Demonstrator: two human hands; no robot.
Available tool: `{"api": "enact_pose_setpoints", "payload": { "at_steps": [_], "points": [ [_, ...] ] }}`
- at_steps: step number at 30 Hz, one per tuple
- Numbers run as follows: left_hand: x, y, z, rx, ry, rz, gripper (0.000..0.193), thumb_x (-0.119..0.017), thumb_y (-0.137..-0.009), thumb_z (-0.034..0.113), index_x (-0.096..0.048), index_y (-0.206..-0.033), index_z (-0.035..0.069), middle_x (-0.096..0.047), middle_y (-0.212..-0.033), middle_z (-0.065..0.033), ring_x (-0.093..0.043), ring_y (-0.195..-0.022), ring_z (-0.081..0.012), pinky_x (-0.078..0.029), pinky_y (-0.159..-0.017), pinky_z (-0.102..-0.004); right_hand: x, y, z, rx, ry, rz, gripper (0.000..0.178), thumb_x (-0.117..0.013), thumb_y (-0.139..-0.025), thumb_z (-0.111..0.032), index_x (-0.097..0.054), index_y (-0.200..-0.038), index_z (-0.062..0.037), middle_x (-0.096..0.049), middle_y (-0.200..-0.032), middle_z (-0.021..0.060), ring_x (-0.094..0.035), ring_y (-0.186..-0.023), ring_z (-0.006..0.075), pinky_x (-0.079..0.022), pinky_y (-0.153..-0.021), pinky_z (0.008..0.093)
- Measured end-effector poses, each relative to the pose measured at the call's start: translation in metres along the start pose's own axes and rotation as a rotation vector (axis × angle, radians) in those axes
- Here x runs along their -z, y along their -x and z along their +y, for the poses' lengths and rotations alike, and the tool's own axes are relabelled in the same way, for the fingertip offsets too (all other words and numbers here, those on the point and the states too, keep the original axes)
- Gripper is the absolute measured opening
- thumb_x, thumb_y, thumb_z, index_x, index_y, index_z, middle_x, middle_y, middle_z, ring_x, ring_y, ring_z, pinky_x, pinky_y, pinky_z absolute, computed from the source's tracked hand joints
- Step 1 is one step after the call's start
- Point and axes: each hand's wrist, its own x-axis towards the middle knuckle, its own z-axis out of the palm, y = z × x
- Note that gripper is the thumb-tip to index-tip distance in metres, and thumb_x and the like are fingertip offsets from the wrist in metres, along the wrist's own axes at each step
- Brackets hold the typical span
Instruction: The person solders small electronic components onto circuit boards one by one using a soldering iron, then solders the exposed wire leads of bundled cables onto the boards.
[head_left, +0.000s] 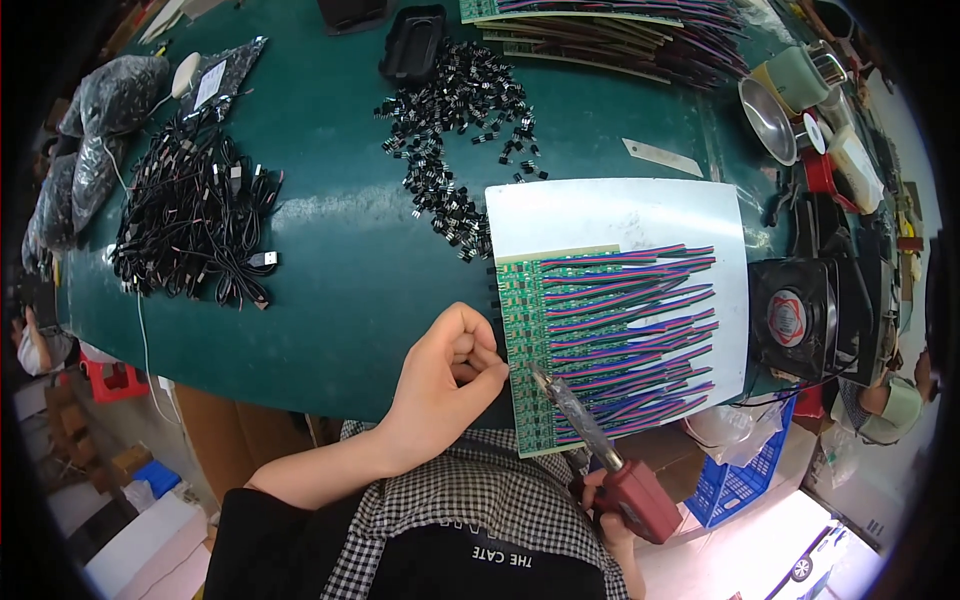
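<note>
A green circuit board panel (530, 340) with rows of red, blue and green wires (640, 330) lies on a white sheet (610, 215) at the near edge of the green table (340, 260). My left hand (450, 375) is curled into a loose fist, resting against the panel's left edge; whether it pinches anything is hidden. My right hand (605, 510) grips the red handle of a soldering iron (600, 450), whose tip touches the lower left part of the panel.
A pile of small black components (455, 130) lies behind the panel. A heap of black cables (195, 215) sits to the left. More wired panels (610, 30) are at the back. A small black fan (795, 315), bowls and cups (790, 85) crowd the right.
</note>
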Motion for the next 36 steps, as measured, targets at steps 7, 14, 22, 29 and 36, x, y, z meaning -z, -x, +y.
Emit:
{"api": "enact_pose_setpoints", "payload": {
  "at_steps": [7,14,22,29,36],
  "points": [
    [0.000,0.000,0.000,-0.026,-0.031,-0.003,0.021,-0.055,-0.083,-0.008,-0.040,-0.090,0.005,-0.053,-0.079,-0.0023,-0.054,-0.072,-0.0058,-0.047,-0.064,-0.0200,0.008,-0.001,0.022,0.287,0.294,0.088,0.053,-0.065,-0.076,-0.055,-0.065,-0.081,-0.0021,-0.063,-0.070,0.0059,-0.060,-0.058,0.0205,-0.046,-0.053,0.0289],
    [0.003,-0.003,0.000,-0.006,-0.019,-0.034,0.021,-0.055,-0.083,-0.008,-0.040,-0.090,0.006,-0.054,-0.078,-0.0016,-0.055,-0.071,-0.0059,-0.047,-0.064,-0.0198,0.012,0.002,0.024,0.144,0.345,-0.001,0.063,-0.069,-0.068,-0.061,-0.056,-0.083,-0.0010,-0.054,-0.070,0.0040,-0.047,-0.062,0.0125,-0.034,-0.056,0.0255],
    [0.004,-0.004,-0.001,-0.012,-0.020,-0.058,0.021,-0.054,-0.083,-0.009,-0.040,-0.089,0.005,-0.054,-0.078,-0.0015,-0.056,-0.073,-0.0062,-0.048,-0.065,-0.0201,0.006,-0.007,0.014,0.296,0.286,0.024,0.047,-0.068,-0.075,-0.050,-0.065,-0.079,-0.0030,-0.061,-0.069,0.0048,-0.059,-0.057,0.0204,-0.045,-0.052,0.0290],
    [0.003,-0.004,-0.002,-0.014,0.000,-0.052,0.021,-0.054,-0.083,-0.009,-0.040,-0.089,0.005,-0.054,-0.080,-0.0021,-0.056,-0.075,-0.0066,-0.048,-0.065,-0.0202,0.000,-0.013,0.003,0.282,0.261,0.021,0.047,-0.069,-0.073,-0.051,-0.064,-0.078,-0.0039,-0.060,-0.068,0.0046,-0.059,-0.056,0.0214,-0.045,-0.053,0.0292],
    [0.003,-0.002,-0.002,-0.020,-0.007,-0.036,0.021,-0.055,-0.083,-0.008,-0.040,-0.089,0.005,-0.053,-0.081,-0.0024,-0.056,-0.075,-0.0067,-0.049,-0.066,-0.0206,0.014,0.005,0.033,0.269,0.353,0.065,0.055,-0.071,-0.069,-0.053,-0.065,-0.091,-0.0025,-0.065,-0.078,0.0078,-0.063,-0.066,0.0252,-0.049,-0.061,0.0327]
  ]
}}
